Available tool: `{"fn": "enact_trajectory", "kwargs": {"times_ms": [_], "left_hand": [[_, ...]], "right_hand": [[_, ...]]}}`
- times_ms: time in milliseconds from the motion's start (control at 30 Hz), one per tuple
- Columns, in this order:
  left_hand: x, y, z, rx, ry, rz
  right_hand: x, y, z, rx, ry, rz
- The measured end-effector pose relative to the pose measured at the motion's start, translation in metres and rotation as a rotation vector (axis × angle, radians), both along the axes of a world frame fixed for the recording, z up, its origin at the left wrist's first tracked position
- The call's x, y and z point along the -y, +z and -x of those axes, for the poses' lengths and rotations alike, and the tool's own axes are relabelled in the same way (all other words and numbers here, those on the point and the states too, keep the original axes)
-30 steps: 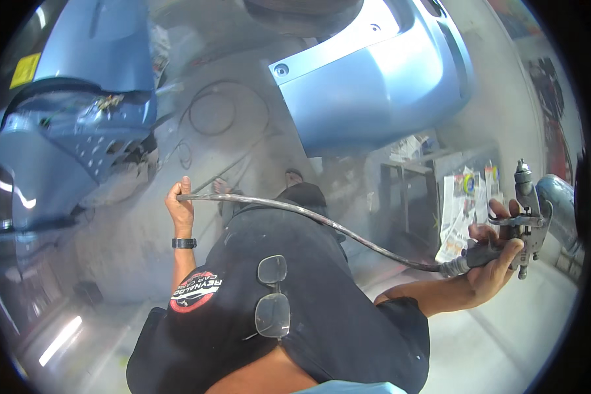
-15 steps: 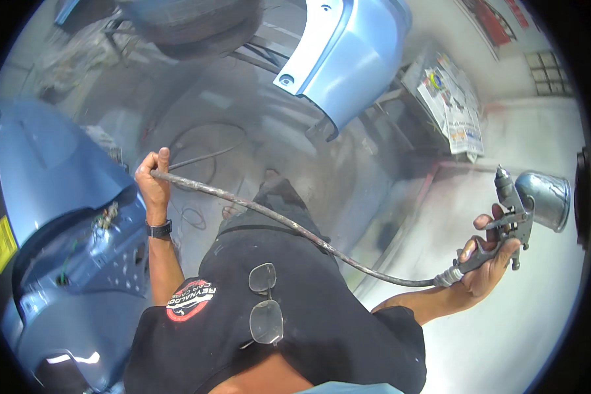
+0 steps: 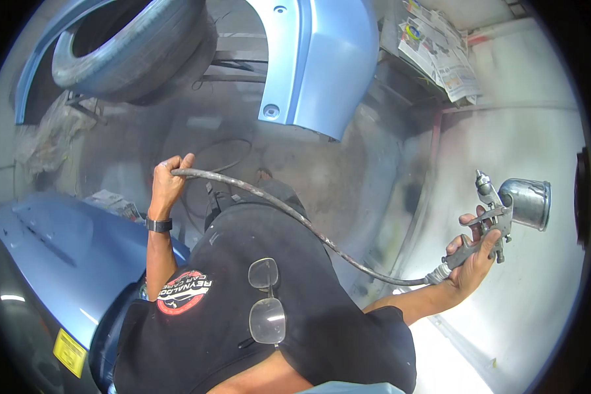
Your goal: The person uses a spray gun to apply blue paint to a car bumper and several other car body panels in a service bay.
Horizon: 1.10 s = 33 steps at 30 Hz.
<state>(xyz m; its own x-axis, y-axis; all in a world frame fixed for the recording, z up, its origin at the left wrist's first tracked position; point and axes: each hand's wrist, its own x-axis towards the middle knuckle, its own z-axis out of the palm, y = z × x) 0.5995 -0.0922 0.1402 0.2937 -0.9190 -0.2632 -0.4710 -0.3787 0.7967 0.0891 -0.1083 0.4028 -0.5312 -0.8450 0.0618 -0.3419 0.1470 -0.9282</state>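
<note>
Left hand [image 3: 167, 187]: fingers curled tightly round scuffed, flexible hose [image 3: 308, 227] | right hand [image 3: 473, 268]: fingers wrapped about metal spray gun [image 3: 496, 220], out at person's right; exact fingertip contact unclear | gun's cup [image 3: 528, 203]: cylindrical, metallic | blue panel [image 3: 335, 59] ahead: smooth, curved

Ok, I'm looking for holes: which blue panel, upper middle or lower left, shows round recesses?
The upper middle panel, right of the tyre: two round recesses sit near its left edge. The lower left panel shows none.

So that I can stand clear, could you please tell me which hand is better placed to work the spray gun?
Probably the right hand: it grips the spray gun, while the left hand holds the hose.
</note>
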Motion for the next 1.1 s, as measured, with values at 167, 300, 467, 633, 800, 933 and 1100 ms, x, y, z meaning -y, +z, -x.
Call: {"fn": "enact_trajectory", "kwargs": {"times_ms": [167, 300, 467, 633, 800, 933, 1100], "left_hand": [[0.037, -0.016, -0.023, -0.053, -0.15, -0.039], [0.068, -0.026, -0.013, -0.218, -0.263, -0.144], [0.113, -0.003, -0.014, -0.146, -0.427, -0.151], [0.127, 0.008, -0.064, -0.23, -0.448, -0.252], [0.125, -0.021, -0.135, -0.239, -0.474, -0.242], [0.119, -0.026, -0.156, -0.265, -0.43, -0.232], [0.102, -0.044, -0.189, -0.296, -0.378, -0.254]], "right_hand": [[-0.003, 0.012, -0.025, -0.023, -0.124, -0.061], [0.008, 0.014, -0.051, -0.105, -0.315, -0.096], [0.023, 0.041, -0.078, -0.122, -0.362, -0.174], [0.028, 0.068, -0.18, -0.071, -0.18, -0.257], [0.014, 0.051, -0.264, 0.006, -0.008, -0.252], [0.011, 0.051, -0.279, -0.118, -0.338, -0.317], [0.016, 0.04, -0.31, -0.144, -0.5, -0.21]]}}
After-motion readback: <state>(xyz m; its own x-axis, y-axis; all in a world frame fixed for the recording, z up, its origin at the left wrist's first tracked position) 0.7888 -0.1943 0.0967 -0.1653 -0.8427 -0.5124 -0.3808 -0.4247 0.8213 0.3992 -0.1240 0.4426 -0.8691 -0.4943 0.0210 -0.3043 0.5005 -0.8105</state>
